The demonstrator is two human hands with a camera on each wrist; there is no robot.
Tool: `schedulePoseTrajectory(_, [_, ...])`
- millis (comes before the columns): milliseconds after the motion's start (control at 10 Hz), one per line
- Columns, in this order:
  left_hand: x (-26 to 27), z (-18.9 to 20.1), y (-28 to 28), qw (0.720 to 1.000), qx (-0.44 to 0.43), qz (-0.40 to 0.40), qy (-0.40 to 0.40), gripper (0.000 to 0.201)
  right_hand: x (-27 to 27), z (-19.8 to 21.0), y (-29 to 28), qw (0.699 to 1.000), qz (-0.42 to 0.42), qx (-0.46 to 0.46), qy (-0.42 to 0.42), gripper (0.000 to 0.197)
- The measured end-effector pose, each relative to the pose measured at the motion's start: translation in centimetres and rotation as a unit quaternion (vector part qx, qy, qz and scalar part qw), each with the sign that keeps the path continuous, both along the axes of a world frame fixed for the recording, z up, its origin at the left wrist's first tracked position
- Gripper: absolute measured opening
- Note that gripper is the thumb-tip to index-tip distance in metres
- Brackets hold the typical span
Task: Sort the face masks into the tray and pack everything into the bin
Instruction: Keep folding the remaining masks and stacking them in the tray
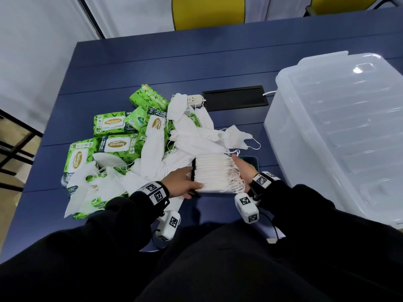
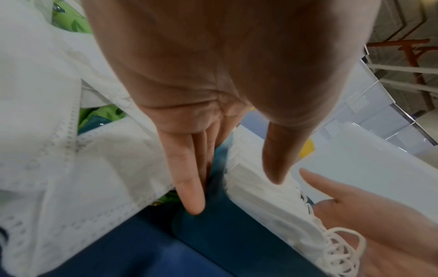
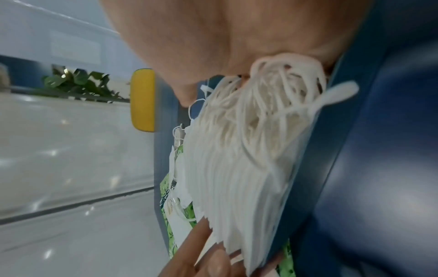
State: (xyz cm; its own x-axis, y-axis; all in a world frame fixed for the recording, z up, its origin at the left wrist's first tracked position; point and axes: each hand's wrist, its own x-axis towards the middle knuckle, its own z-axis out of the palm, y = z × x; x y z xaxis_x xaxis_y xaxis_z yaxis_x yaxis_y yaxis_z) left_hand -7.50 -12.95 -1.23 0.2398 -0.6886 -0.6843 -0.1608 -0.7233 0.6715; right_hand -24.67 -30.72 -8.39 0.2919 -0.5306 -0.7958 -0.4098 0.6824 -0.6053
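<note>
The person stands at a dark blue worktop (image 1: 218, 51) with a small blue tray (image 1: 253, 160) right in front of them. A neat row of white face masks (image 1: 212, 173) stands on edge in the tray, packed side by side so lots fit in.

The left hand (image 1: 185, 182) is at the left end of the tray. Its fingers (image 2: 187, 178) lie straight along the tray's outside wall and its thumb rests on top of the row, so this grip is a flat, pressing one, not a curled one. The right hand (image 1: 244, 171) is at the right end of the tray, flat against the bunch of ear strings (image 3: 272, 105). I think the two hands push from both ends to keep the row tight and stop it tipping over.

Left of the tray and behind it lies a loose heap of masks (image 1: 187, 138) not yet sorted. Mixed in with them are green wipe packs (image 1: 110, 125); the gold labels say "Sanicare", and one pack shows "80".

Right of the tray stands the big clear bin (image 1: 340, 131). I cannot see anything packed in it. Behind the tray, past the heap, a white power socket (image 1: 194, 99) sits beside a black slot in the worktop.
</note>
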Motion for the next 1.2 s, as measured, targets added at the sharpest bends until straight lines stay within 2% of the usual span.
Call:
schedulePoseTrajectory(100, [-0.3, 0.4, -0.2, 1.0, 0.009, 0.007, 0.004, 0.046, 1.1, 0.3, 0.5, 0.997, -0.023, -0.047, 0.048, 0.055])
schedulePoseTrajectory(200, [-0.4, 0.8, -0.2, 1.0, 0.014, 0.006, 0.012, 0.046, 2.2, 0.1, 0.9, 0.999, -0.032, -0.028, 0.006, 0.065])
schedulePoseTrajectory(300, [-0.3, 0.9, -0.1, 0.999, 0.015, 0.008, 0.027, 0.044, 2.1, -0.2, 0.4, 1.0, -0.002, 0.0, -0.018, 0.056])
schedulePoseTrajectory(400, [-0.5, 1.1, 0.0, 0.998, 0.009, 0.025, 0.05, 0.043, 2.0, 1.0, 0.0, 0.999, 0.022, -0.042, 0.005, 0.039])
schedulePoseTrajectory(500, [-1.0, 1.4, -0.1, 0.998, 0.0, 0.017, 0.067, 0.064, 1.9, 0.6, 0.3, 0.998, 0.025, -0.046, -0.018, 0.055])
schedulePoseTrajectory(600, [-0.7, 1.6, -0.1, 0.997, 0.002, 0.019, 0.07, 0.069, 1.8, -0.1, -0.2, 0.999, 0.004, -0.044, -0.008, 0.061])
schedulePoseTrajectory(700, [-0.5, 1.8, -0.7, 0.994, -0.061, 0.068, 0.055, 0.066, 1.7, -0.3, -0.8, 0.999, -0.03, -0.037, -0.024, 0.063])
schedulePoseTrajectory(800, [-0.4, 1.8, -1.5, 0.993, -0.095, 0.065, 0.011, 0.093, 2.2, -0.6, -0.4, 0.997, -0.062, -0.004, -0.041, 0.058])
schedulePoseTrajectory(900, [-1.1, 0.4, -2.1, 0.988, -0.049, -0.086, -0.119, 0.103, 2.6, -1.8, -0.4, 0.993, -0.114, 0.005, -0.033, 0.063])
schedulePoseTrajectory(1000, [-1.5, -1.0, -2.0, 0.959, -0.008, -0.188, -0.213, 0.12, 2.7, -1.1, -0.4, 0.997, -0.074, -0.007, -0.005, 0.06])
schedulePoseTrajectory(1100, [-1.2, -0.8, -2.3, 0.942, -0.008, -0.201, -0.268, 0.133, 2.3, -0.8, -0.5, 0.998, -0.058, 0.021, -0.03, 0.068])
schedulePoseTrajectory(1200, [-0.8, -0.6, -2.6, 0.924, -0.02, -0.244, -0.293, 0.152, 1.9, -0.5, -0.2, 0.988, -0.065, 0.097, -0.097, 0.072])
